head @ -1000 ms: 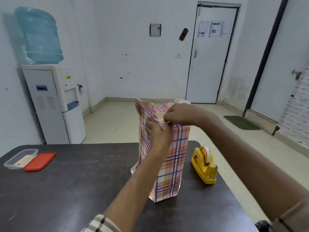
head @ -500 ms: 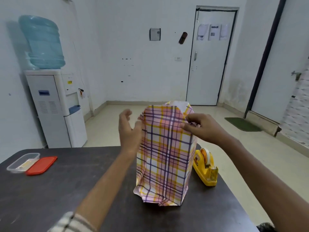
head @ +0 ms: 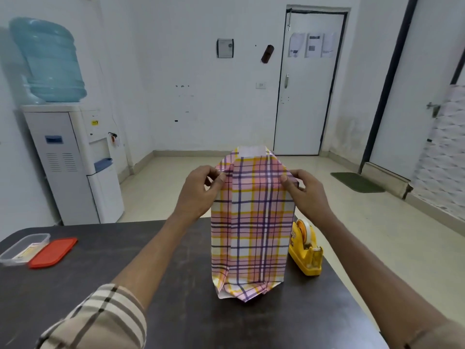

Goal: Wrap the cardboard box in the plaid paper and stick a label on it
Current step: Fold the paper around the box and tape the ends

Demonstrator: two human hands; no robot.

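Note:
A tall box stands upright on the dark table, fully covered by pink, yellow and purple plaid paper; no cardboard shows. The paper's top end is folded inward, and its white underside shows at the very top. My left hand pinches the paper at the upper left corner. My right hand pinches it at the upper right corner. Loose paper flares out at the bottom edge on the table. No label is in sight.
A yellow tape dispenser sits right beside the box, near the table's right edge. A clear plastic container and its red lid lie at the table's far left. A water dispenser stands behind on the left.
The box has been turned so a flat plaid face is toward me. My hands left the middle of the top and now pinch the two upper corners.

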